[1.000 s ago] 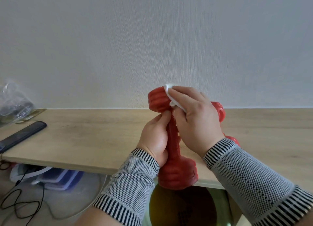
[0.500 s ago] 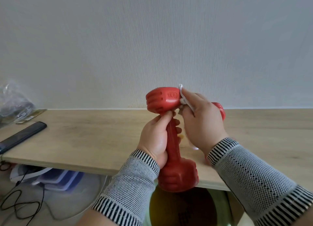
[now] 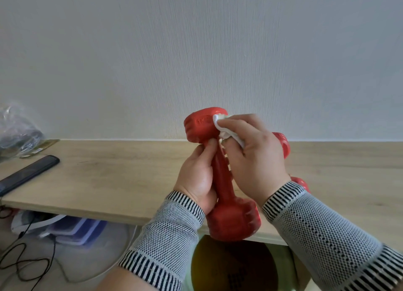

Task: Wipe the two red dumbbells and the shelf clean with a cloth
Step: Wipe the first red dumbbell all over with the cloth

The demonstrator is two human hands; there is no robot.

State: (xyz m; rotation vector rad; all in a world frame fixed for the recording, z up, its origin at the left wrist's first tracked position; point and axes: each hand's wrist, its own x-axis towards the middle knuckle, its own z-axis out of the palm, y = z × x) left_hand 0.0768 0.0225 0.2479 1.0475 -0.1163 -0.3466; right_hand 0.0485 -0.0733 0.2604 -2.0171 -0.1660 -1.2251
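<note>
Head view: second dumbbell (image 3: 283,145) mostly behind hands, left (image 3: 196,179) gripping first dumbbell (image 3: 220,177), right (image 3: 255,157) seemingly pinching cloth (image 3: 226,131).

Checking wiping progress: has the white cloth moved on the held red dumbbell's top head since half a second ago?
Yes. The white cloth, under the right hand, has slid left across the red dumbbell's top head, covering part of the embossed weight marking.

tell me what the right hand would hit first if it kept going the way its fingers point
The right hand points up-left with the white cloth under its fingers, already against the top head of the held dumbbell. It would meet that head first; the wall lies behind, though depth is unclear.
</note>
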